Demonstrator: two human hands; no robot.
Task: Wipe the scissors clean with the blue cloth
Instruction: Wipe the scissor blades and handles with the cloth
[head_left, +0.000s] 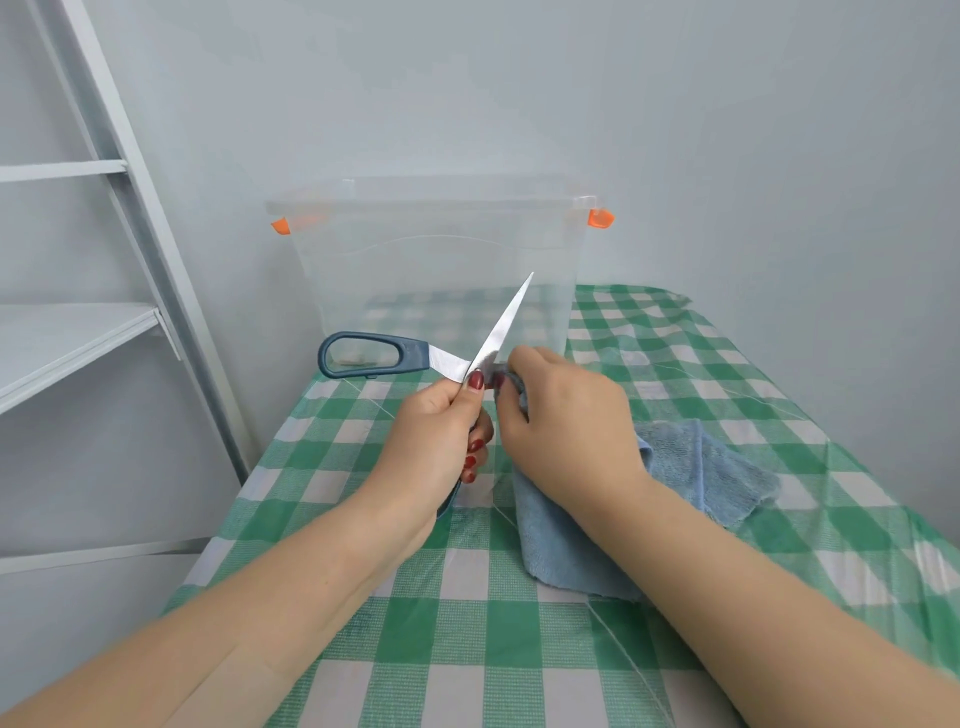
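Note:
The scissors (498, 332) have dark blue handles and steel blades and are spread wide open above the table. One blade points up and away; one handle loop (363, 354) sticks out to the left. My left hand (441, 431) grips the other handle, thumb pressed near the pivot. My right hand (566, 421) pinches a bunched part of the blue cloth (675, 478) against the blade base by the pivot. The rest of the cloth hangs down onto the table under my right wrist.
A clear plastic storage box (436, 260) with orange latches stands just behind the scissors on the green-and-white checked tablecloth (467, 649). A white shelf frame (104, 322) stands to the left. A grey wall closes the back and right.

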